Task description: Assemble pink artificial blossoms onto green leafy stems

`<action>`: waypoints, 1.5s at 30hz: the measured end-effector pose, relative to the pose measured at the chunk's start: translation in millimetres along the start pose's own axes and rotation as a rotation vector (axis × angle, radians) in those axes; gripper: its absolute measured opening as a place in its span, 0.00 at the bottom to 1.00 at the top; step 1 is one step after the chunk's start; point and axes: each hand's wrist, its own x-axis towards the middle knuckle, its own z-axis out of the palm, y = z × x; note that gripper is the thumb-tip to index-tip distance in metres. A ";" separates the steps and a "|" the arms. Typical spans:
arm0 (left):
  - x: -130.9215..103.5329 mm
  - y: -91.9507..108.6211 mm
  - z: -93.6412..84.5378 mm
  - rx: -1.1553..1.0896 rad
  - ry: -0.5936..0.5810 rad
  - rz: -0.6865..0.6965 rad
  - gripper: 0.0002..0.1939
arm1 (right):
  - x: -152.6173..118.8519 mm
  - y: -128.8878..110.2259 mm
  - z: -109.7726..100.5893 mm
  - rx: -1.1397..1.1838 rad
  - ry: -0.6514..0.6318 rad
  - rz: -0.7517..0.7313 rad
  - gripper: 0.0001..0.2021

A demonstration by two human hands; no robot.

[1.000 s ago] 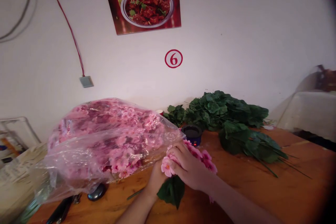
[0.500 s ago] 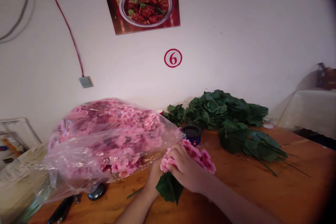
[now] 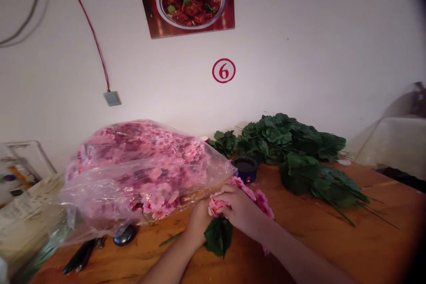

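Note:
Pink artificial flowers (image 3: 218, 206) sit between my two hands near the front middle of the table. My right hand (image 3: 238, 204) is closed over the pink petals from above. Beside it on the left, my left hand (image 3: 200, 216) is closed, its fingers mostly hidden behind the flowers; what it grips is not visible. A dark green leaf (image 3: 218, 236) hangs below the blossoms. More pink flowers (image 3: 264, 204) show behind my right hand and forearm. A green stem (image 3: 170, 239) lies by my left wrist.
A clear plastic bag (image 3: 100, 186) full of pink flowers covers the table's left. Behind my hands stands a small dark blue pot (image 3: 244, 168) with a red light. Green leaves (image 3: 279, 137) are piled back right. Pliers (image 3: 80, 255) and a dark round object (image 3: 124, 235) lie front left.
The view has shifted slightly, so the scene sits a little farther right. My hands remain together at the flowers, and the fingers of my right hand have moved slightly over the petals.

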 end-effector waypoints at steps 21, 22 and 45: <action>5.4 -29.3 0.3 -0.284 0.213 -0.206 0.24 | 7.1 -0.4 -30.4 0.131 0.318 0.100 0.09; 5.1 -31.6 1.2 -0.299 0.220 -0.226 0.24 | 8.3 4.9 -37.6 0.152 0.387 0.121 0.06; 4.5 -29.9 -1.1 -0.082 0.042 -0.254 0.17 | 15.1 109.6 -85.6 -0.061 0.753 0.481 0.13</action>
